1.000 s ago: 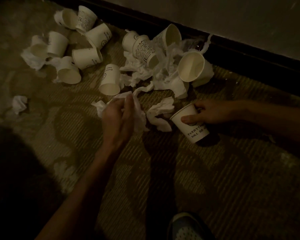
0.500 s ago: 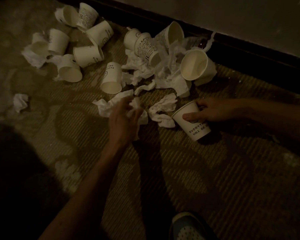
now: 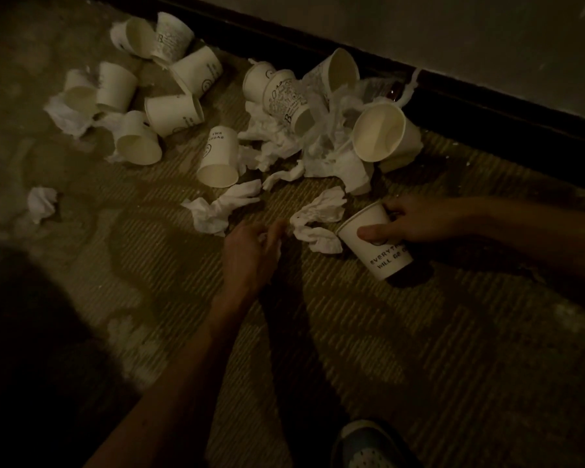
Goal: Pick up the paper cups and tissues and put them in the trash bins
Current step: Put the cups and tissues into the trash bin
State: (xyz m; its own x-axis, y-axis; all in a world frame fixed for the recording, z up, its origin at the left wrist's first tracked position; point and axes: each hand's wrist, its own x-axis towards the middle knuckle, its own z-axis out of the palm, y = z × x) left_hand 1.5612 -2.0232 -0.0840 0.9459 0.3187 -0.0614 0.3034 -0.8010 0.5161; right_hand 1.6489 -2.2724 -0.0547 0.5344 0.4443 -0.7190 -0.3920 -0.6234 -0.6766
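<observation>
While the right hand (image 3: 419, 219) is gripping a paper cup (image 3: 382, 253), the left hand (image 3: 247, 255) is clutching crumpled tissue (image 3: 277, 247).

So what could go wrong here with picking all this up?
The right hand grips only one cup, tilted, near its rim; squeezed hard, it might crumple. The light is dim, so the lone tissue far left could be missed. No bin is in view, so loose tissues might drop on the way.
</observation>
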